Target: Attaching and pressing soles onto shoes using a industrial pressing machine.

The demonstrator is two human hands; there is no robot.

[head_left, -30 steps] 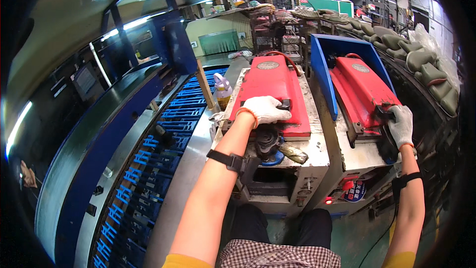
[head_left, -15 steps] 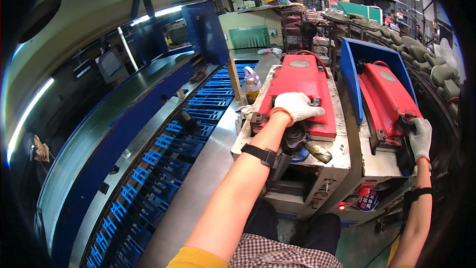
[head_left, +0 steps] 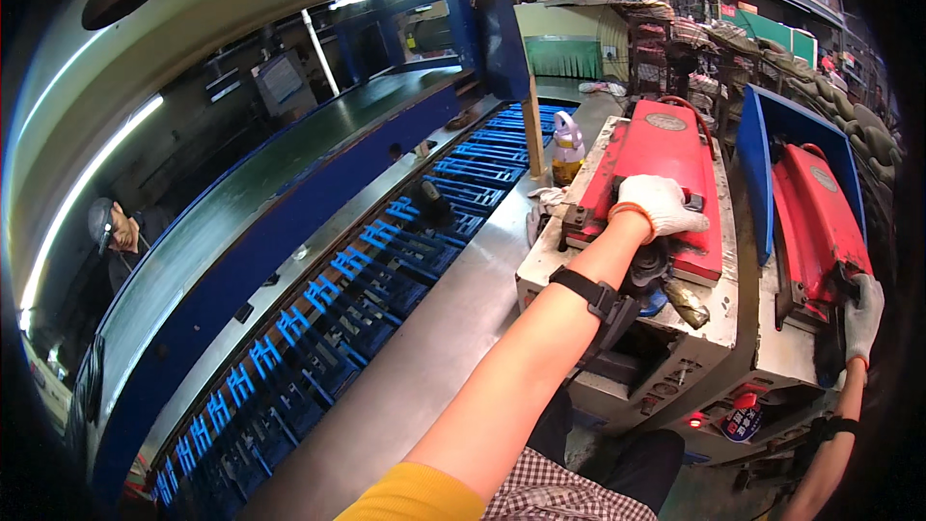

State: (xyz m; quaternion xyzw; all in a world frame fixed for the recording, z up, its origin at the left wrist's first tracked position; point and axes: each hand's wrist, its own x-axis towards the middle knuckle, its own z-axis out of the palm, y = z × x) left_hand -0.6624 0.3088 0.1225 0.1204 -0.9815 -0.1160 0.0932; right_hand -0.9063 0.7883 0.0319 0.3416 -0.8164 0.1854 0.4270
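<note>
My left hand (head_left: pixel 652 205), in a white knit glove with an orange cuff, is closed over the black handle (head_left: pixel 693 202) on the front of a red machine cover (head_left: pixel 666 150). Its fingertips are partly hidden. At the far right, my gloved right hand (head_left: pixel 863 314) grips the dark handle (head_left: pixel 851 280) at the lower end of a second red cover (head_left: pixel 820 207). Below my left wrist, a dark round part (head_left: pixel 648 265) and a crumpled olive-gold piece (head_left: pixel 687 304) sit on the first machine's pale, stained top (head_left: pixel 719 314).
A blue guard (head_left: pixel 757 169) surrounds the second machine. To the left runs a conveyor with blue racks (head_left: pixel 318 299) beside a metal ledge (head_left: pixel 434 357). A bottle with a lilac top (head_left: pixel 567 150) stands near the first machine. A person (head_left: pixel 121 236) is at far left.
My view has swung left, so the machines and both hands appear farther right. Both hands stay at the same handles. The person at the left shows more fully.
</note>
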